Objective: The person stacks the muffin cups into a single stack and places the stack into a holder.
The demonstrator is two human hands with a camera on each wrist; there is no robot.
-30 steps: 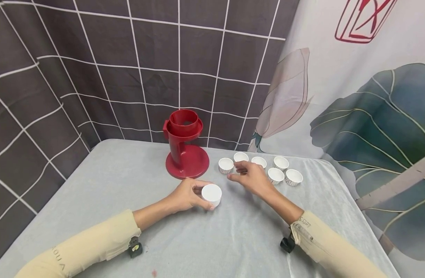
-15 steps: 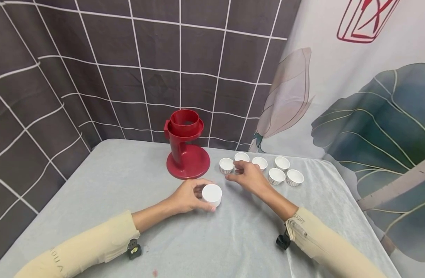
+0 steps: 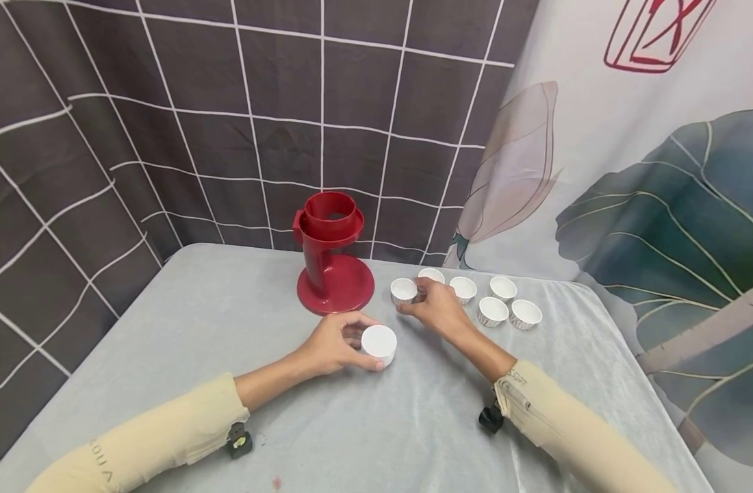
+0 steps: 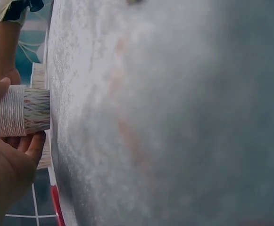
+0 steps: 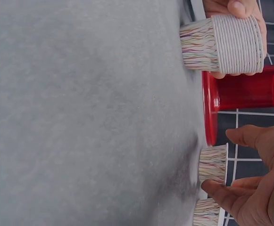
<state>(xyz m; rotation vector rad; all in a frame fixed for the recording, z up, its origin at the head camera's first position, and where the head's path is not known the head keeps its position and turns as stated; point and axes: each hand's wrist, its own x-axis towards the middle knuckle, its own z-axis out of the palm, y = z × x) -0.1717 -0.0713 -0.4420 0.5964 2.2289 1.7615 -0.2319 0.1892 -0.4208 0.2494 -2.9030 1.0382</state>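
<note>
Cup stack point(image 3: 379, 341), quantity one: pinched between thumb and fingers of my left hand point(image 3: 336, 346), nearer me than one red stand point(image 3: 320, 267). Single cups point(image 3: 493, 311), quantity six: upright on grey cloth point(image 3: 185, 308), right of stand. My right hand point(image 3: 438, 307): thumb and fingers spread at leftmost single cup point(image 3: 403, 290); whether they touch it, I cannot tell. Sleeves point(image 3: 155, 424), beige: two.

Single cups point(image 3: 463, 289) stand right of the holder point(image 3: 317, 263), behind the cup stack point(image 3: 378, 344).
</note>
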